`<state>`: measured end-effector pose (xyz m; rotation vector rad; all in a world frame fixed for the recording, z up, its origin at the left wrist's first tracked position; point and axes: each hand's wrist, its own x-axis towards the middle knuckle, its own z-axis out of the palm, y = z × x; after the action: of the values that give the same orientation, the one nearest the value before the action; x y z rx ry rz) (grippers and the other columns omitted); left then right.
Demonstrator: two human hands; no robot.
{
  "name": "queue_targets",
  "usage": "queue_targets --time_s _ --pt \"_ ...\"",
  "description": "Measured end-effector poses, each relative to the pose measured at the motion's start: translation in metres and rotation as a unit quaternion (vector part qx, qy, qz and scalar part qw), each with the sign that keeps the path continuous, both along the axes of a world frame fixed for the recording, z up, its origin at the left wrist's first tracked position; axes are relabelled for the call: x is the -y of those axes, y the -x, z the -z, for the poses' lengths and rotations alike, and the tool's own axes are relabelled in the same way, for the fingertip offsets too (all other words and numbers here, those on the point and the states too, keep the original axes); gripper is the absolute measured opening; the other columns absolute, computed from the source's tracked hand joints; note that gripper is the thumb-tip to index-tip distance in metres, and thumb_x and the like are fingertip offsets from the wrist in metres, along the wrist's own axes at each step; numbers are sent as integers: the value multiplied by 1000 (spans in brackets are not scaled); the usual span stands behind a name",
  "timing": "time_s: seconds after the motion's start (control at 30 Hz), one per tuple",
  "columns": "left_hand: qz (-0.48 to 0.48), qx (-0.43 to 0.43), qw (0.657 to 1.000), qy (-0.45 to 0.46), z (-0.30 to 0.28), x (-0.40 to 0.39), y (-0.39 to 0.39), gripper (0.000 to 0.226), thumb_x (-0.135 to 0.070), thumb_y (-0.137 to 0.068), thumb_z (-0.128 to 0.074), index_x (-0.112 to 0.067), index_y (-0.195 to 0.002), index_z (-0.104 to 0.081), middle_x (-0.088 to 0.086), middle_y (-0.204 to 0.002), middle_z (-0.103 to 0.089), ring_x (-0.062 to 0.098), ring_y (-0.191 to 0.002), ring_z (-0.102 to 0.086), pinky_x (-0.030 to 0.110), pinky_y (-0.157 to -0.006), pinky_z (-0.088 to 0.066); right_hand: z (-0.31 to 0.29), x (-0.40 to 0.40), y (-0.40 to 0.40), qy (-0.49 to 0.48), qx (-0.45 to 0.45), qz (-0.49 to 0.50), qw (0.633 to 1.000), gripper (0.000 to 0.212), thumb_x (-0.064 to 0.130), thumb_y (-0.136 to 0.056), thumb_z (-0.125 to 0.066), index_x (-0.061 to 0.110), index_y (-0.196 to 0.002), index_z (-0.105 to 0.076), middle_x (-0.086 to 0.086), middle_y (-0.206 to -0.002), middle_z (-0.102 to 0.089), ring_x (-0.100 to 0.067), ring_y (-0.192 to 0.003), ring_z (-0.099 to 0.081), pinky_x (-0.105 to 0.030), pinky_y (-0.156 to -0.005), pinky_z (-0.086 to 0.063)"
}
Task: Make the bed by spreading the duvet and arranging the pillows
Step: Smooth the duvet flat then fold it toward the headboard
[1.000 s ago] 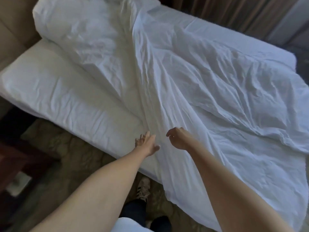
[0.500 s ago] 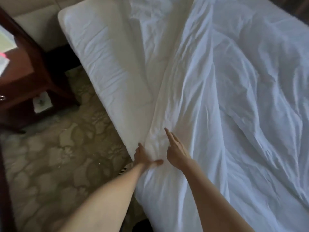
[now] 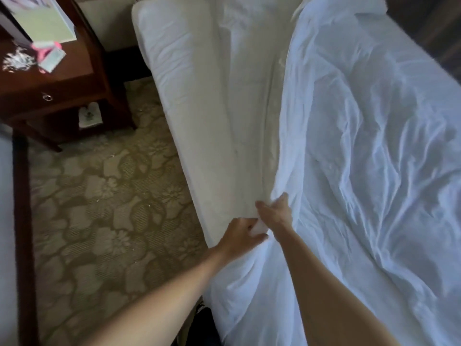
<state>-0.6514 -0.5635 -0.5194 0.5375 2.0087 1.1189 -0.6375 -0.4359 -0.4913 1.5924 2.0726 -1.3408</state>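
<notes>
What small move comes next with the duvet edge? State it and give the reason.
Probably draw the duvet edge leftward over the bare mattress. Both the left hand and the right hand grip that edge near the bedside, and the strip of mattress beside it lies uncovered.

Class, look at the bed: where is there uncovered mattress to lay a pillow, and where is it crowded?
A long bare strip of the mattress runs between its floor-side edge and the duvet's folded edge, widest toward the head end. It narrows to nothing where the left hand and right hand grip the duvet. The nightstand top is cluttered.
</notes>
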Motion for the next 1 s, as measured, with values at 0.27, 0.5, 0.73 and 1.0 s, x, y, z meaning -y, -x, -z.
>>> queue_targets --time_s 0.27,0.5,0.73,1.0 --pt "162 -9 971 175 -14 22 -70 72 -59 -71 -76 -21 -130 -57 0 -121 -65 20 -106 -63 32 -91 -51 -68 -52 -73 -47 -75 90 992 16 3 -76 -64 7 -69 -50 -13 -79 -56 -26 -76 -59 -42 -69 -54" --pt "121 -78 987 66 -94 11 -157 47 -37 -88 -68 -3 -118 -59 14 -112 -63 30 -106 -60 28 -78 -40 -100 -2 -140 -33 20 -68 997 74 64 -66 -73 1 -103 -56 -14 -104 -67 -28 -86 -71 -38 -70 -61" --pt "146 1 989 -20 -131 49 -249 24 -35 -75 -73 -18 -76 -56 -5 -74 -54 15 -70 -52 28 -65 -34 -145 12 -254 -20 41 -31 998 19 1 -84 -66 -1 -97 -53 -23 -109 -63 -32 -81 -68 -40 -69 -60" --pt "223 -163 954 117 -145 45 -325 56 -38 -92 -59 -9 -138 -43 14 -126 -58 32 -114 -55 32 -85 -38 -163 8 -336 -39 -71 29 996 10 3 -75 -66 3 -71 -57 -19 -83 -63 -28 -68 -64 -34 -64 -55"
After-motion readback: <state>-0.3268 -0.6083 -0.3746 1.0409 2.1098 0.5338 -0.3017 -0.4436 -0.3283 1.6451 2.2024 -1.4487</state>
